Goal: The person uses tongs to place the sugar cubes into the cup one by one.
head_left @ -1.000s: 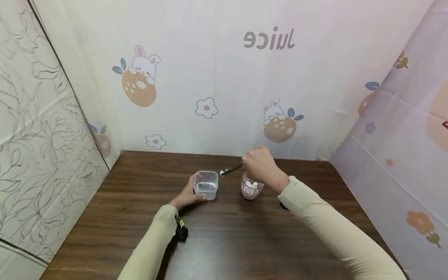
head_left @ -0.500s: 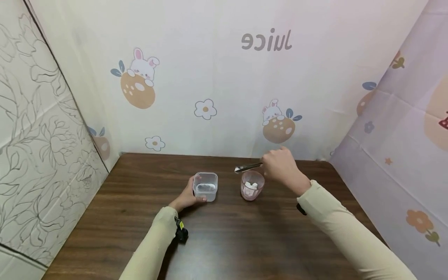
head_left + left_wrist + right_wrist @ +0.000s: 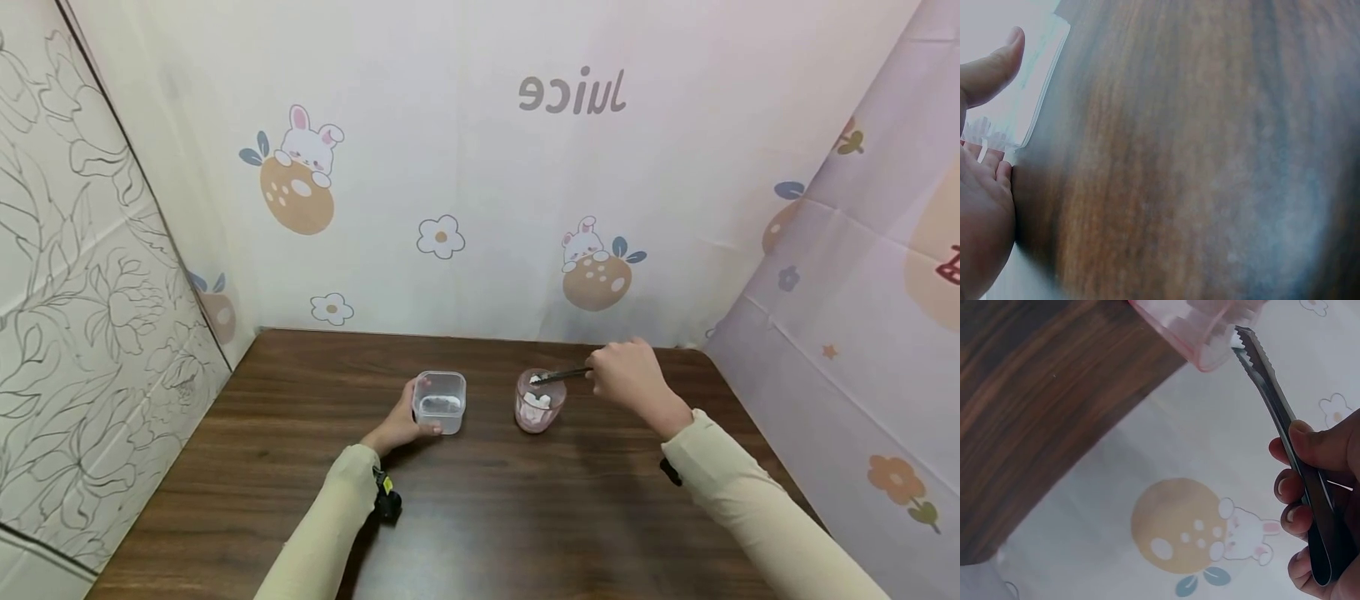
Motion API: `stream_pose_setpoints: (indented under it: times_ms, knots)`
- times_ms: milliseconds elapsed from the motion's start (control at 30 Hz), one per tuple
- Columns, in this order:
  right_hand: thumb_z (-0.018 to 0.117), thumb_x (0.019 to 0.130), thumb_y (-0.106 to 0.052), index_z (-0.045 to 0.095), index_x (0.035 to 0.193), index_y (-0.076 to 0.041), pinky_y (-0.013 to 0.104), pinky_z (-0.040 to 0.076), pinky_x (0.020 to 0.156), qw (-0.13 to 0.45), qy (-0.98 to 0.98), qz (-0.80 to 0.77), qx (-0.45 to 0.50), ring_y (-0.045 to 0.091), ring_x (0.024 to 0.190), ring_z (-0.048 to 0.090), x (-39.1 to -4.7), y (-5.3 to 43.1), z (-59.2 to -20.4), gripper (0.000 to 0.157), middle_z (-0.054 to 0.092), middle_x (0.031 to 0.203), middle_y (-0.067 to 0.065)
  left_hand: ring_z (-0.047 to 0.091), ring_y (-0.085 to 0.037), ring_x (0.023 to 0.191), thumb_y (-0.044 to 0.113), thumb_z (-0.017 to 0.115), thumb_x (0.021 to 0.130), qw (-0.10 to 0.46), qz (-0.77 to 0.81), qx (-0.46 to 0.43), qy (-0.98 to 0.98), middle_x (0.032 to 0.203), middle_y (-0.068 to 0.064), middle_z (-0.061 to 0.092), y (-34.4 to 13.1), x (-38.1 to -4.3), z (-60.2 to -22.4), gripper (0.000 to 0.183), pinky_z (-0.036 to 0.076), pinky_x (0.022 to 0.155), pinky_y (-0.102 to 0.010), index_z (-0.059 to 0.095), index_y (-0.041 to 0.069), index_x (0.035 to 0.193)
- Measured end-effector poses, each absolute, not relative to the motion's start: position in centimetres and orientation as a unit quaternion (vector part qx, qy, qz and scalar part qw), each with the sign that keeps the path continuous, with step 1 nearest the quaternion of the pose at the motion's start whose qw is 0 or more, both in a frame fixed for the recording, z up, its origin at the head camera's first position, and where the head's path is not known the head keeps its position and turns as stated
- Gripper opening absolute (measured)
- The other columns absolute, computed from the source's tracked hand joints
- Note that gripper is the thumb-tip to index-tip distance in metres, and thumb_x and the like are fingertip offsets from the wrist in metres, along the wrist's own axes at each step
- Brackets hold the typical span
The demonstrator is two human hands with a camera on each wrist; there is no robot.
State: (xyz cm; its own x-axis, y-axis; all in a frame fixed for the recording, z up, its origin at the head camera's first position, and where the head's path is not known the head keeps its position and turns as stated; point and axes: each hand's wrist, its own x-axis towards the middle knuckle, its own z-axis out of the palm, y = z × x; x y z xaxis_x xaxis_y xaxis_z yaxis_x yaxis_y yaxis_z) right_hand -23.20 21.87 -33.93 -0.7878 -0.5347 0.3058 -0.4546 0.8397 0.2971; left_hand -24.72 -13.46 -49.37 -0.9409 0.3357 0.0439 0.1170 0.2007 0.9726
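Note:
My left hand [image 3: 397, 427] grips a clear square plastic container [image 3: 452, 422] from its left side, thumb along the near wall; in the left wrist view the thumb [image 3: 994, 72] lies across it. With my right hand [image 3: 628, 379] I pinch metal tongs [image 3: 566, 375], whose serrated tips [image 3: 1247, 347] hold a small white piece [image 3: 536, 379]. These tips are over the mouth of a pink-tinted clear glass [image 3: 534, 427]. Several white chunks [image 3: 535, 402] lie inside the glass. In the right wrist view, thumb and fingers press the two tong arms together.
Both vessels stand on a dark wood-grain table [image 3: 465, 517], the container left of the glass. A printed curtain [image 3: 510, 167] rises behind the table's far edge, with more printed cloth at both sides.
My right hand has moved to the right and slightly down, bringing the tongs from beside the container to over the glass. The left hand and container have stayed in place.

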Motion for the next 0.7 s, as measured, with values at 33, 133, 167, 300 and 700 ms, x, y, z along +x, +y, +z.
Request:
stream_pose_setpoints:
  times_ms: [33,133,167,300,700]
  knots:
    - [0.080,0.073,-0.015,0.069,0.063,-0.015,0.033,0.033,0.045,0.190,-0.940,-0.104,0.263,0.012,0.042,0.041,-23.2,21.9,-34.2,0.015,0.052,0.049,-0.002,0.032,-0.047,0.128,-0.007,0.078,0.070,0.088,0.616,0.148,0.769,0.142,-0.031,0.032,-13.4,-24.7,-49.4,0.095,0.022,0.106,-0.054,0.018,-0.006,0.143]
    - [0.081,0.072,-0.015,0.070,0.064,-0.015,0.032,0.033,0.044,0.187,-0.940,-0.103,0.266,0.012,0.042,0.042,-23.2,21.9,-35.1,0.013,0.055,0.051,-0.002,0.031,-0.046,0.129,-0.007,0.078,0.069,0.086,0.620,0.152,0.765,0.143,-0.031,0.031,-13.5,-24.8,-49.6,0.095,0.020,0.107,-0.054,0.018,-0.006,0.143]
    - [0.081,0.072,-0.016,0.070,0.064,-0.015,0.032,0.033,0.044,0.186,-0.940,-0.104,0.268,0.012,0.042,0.043,-23.2,21.9,-35.3,0.013,0.055,0.051,-0.002,0.031,-0.046,0.129,-0.008,0.078,0.069,0.086,0.623,0.153,0.762,0.143,-0.031,0.031,-13.5,-24.8,-49.7,0.095,0.020,0.107,-0.054,0.018,-0.006,0.143]
    - [0.081,0.072,-0.016,0.070,0.066,-0.015,0.032,0.033,0.044,0.178,-0.941,-0.106,0.268,0.012,0.042,0.044,-23.4,21.8,-36.4,0.012,0.057,0.053,-0.002,0.030,-0.046,0.129,-0.009,0.078,0.069,0.089,0.635,0.153,0.752,0.143,-0.031,0.030,-13.6,-24.7,-49.8,0.095,0.018,0.108,-0.052,0.018,-0.007,0.143]
    - [0.081,0.069,-0.016,0.062,0.057,-0.016,0.034,0.034,0.046,0.177,-0.943,-0.104,0.262,0.016,0.044,0.046,-23.4,21.9,-37.4,0.022,0.052,0.051,-0.002,0.029,-0.045,0.131,-0.009,0.078,0.069,0.093,0.637,0.158,0.749,0.144,-0.031,0.028,-13.6,-25.1,-49.8,0.096,0.018,0.108,-0.051,0.018,-0.007,0.143]
